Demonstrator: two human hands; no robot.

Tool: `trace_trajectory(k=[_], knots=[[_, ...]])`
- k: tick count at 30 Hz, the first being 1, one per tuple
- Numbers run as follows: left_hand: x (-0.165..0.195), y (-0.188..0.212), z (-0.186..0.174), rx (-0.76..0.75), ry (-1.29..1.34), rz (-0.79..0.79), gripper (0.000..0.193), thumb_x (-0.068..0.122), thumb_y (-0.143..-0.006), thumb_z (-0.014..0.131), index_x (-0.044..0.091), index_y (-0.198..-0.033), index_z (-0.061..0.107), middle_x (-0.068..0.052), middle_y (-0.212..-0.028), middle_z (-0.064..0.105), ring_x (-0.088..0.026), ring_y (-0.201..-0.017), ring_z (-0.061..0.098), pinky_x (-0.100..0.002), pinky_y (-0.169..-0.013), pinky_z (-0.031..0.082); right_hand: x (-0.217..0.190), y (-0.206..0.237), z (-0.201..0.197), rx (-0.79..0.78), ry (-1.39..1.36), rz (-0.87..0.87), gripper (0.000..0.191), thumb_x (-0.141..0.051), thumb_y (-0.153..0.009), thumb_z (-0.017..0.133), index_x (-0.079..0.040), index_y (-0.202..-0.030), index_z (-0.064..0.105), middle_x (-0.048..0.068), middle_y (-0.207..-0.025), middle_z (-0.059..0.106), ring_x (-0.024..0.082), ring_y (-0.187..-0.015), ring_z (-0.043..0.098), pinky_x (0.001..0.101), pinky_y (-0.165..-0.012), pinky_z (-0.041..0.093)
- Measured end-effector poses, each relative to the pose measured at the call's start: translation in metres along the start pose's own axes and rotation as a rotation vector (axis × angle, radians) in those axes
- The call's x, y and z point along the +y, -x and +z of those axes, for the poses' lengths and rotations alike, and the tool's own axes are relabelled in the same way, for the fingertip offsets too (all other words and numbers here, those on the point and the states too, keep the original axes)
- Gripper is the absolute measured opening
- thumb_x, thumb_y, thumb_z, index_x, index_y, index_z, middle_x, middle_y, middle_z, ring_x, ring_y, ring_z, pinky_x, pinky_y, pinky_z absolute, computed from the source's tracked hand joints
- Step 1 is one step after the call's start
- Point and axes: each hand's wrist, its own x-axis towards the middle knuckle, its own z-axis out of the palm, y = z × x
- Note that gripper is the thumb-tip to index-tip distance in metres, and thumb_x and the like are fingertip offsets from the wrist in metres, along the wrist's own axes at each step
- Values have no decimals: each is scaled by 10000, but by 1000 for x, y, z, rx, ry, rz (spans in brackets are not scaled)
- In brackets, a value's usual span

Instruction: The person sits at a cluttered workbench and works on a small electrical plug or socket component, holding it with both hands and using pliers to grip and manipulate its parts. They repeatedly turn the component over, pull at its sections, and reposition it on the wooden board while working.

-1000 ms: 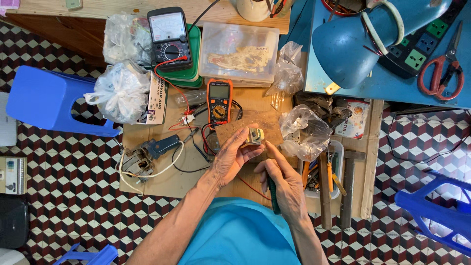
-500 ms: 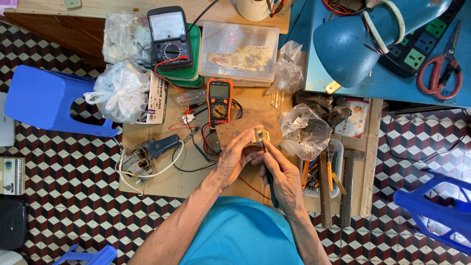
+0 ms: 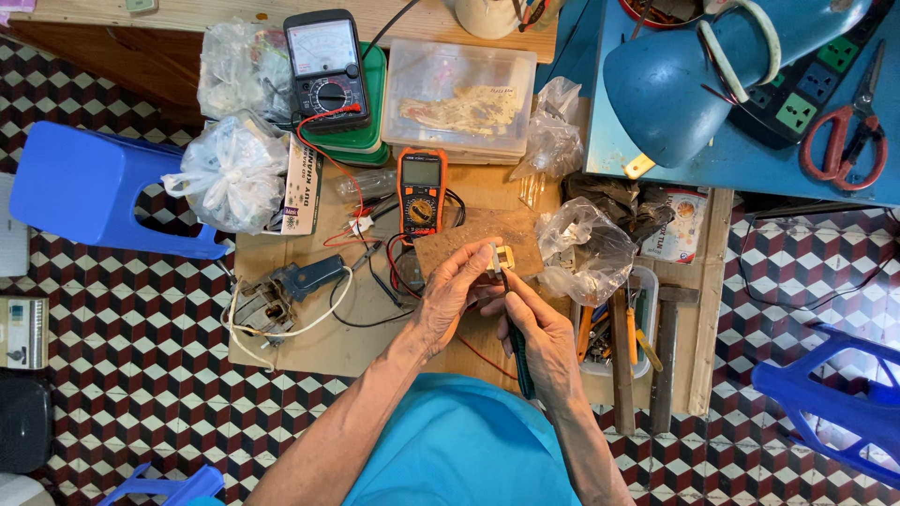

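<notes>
**Both hands closed on small work above the brown block**

Fingers (image 3: 466,265) of your left hand (image 3: 452,298) are curled shut around a small pale part with a brass-coloured frame (image 3: 503,258), pinching it from the left just above the brown block (image 3: 473,245). Your right hand (image 3: 542,339) sits just below and to the right, wrapped tightly round a dark green-handled tool (image 3: 518,351) whose tip meets the part. An orange digital multimeter (image 3: 421,186) lies just beyond the block, with red and black leads trailing under your hands. A black analogue meter (image 3: 326,68) rests on a green box farther back. To your right, a clear crumpled bag (image 3: 591,245) lies near the part, and two hammers (image 3: 664,356) stand beside a tool tray.
</notes>
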Motion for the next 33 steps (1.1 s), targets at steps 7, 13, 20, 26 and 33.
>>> trace_trajectory(k=[7,13,20,26,33], knots=[[-3,-1,3,45,-45,-2,512,423,-975,635,109,-1379,618,-14,-1068,684,-101,-920,647,-267,-888,572,3,0,-2,4,-14,5,471,-224,-1036,543,-44,-1470,565,106,-989,733,88,-700,575,233,-569,501],[-2,0,6,54,-53,-1,514,438,-980,634,113,-1379,623,-17,-1068,680,-89,-907,649,-258,-881,559,3,-1,-4,8,-5,3,465,-225,-1039,539,-47,-1468,570,102,-983,732,82,-698,572,232,-565,499],[-2,0,7,63,-64,6,524,449,-977,624,117,-1382,620,-11,-1084,685,-84,-905,650,-252,-867,552,10,-4,-6,15,-78,4,464,-203,-1037,555,-38,-1470,563,74,-918,694,79,-680,559,227,-545,464],[-6,0,7,55,-58,24,529,451,-980,619,114,-1389,609,-15,-1108,677,-90,-920,653,-251,-867,550,18,-2,-5,65,-82,8,466,-190,-1020,596,-69,-1470,581,30,-857,637,66,-645,524,210,-534,436],[-8,3,12,-95,209,53,469,355,-1076,520,78,-1453,555,-28,-1200,654,-95,-1042,626,-279,-939,527,18,5,11,137,454,-364,410,-108,-1025,670,-67,-1430,624,30,-993,673,102,-911,608,251,-837,520]])
